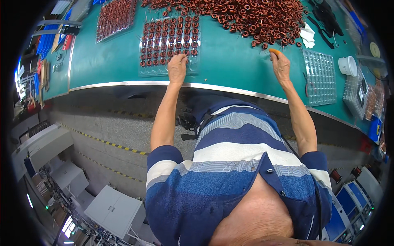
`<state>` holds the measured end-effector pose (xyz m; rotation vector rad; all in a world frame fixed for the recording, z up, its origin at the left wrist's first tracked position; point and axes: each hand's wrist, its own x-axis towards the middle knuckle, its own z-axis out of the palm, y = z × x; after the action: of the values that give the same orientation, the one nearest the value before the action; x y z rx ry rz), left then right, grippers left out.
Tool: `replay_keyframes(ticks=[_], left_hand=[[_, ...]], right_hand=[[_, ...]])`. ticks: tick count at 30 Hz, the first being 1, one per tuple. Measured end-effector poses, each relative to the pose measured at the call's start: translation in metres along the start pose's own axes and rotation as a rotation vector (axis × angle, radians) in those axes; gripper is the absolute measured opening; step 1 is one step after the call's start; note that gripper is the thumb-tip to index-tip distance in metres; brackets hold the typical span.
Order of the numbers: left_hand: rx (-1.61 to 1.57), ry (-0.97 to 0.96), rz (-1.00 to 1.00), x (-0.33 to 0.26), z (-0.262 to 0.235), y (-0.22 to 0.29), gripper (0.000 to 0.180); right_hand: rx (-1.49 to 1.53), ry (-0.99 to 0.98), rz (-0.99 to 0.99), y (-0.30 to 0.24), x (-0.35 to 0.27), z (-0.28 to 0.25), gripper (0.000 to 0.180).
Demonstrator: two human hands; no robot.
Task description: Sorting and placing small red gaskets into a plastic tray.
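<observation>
Clock directions are taken from the middle of the view, with 12 at the top. Nearest is the striped short-sleeved shirt (234, 156) of the person. Ahead of it, the pale front edge (238, 89) of the green workbench (238, 67) curves across the upper half.

The left hand (177, 69) is between 11 and 12 o'clock, fingers bent and drawn together, at the near right part of a clear plastic tray (191, 70). Its fingertips reach the nearest rows of red-brown toroidal coils (162, 45) seated there; whether it grips one cannot be told.

The right hand (281, 67) is at 2 o'clock, nearly closed, thumb and forefinger close together, with an orange finger cover (274, 51). It is just beside the near edge of the loose coils; any hold on a coil or lead cannot be confirmed.

Toward 2 to 3 o'clock lie a pocketed clear tray (320, 80) and, just beyond its right side, a white tub (348, 66).

Farther off, a white cloth (307, 36) lies at 2 o'clock, a large heap of loose toroidal coils (254, 18) spreads around 1 o'clock, and a second coil-filled tray (116, 18) rests toward 11 o'clock.
</observation>
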<state>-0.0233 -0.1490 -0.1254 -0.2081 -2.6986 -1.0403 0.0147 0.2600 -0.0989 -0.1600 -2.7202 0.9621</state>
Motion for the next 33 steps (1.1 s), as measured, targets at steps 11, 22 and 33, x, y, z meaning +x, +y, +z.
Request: replay_keyframes(ticks=[11,22,33], left_hand=[[0.103,0.125,0.033,0.005,0.010,0.053,0.032],[-1.172,-0.641,-0.192,-0.010,0.031,0.183,0.022],[-0.745,-0.481,0.229,-0.030,0.014,0.204,0.025]], right_hand=[[0.921,-0.121,0.365,-0.079,-0.014,-0.052,0.024],[0.892,-0.265,0.357,-0.130,-0.035,-0.059,0.026],[0.205,-0.040,-0.065,-0.122,-0.042,-0.049,0.018]])
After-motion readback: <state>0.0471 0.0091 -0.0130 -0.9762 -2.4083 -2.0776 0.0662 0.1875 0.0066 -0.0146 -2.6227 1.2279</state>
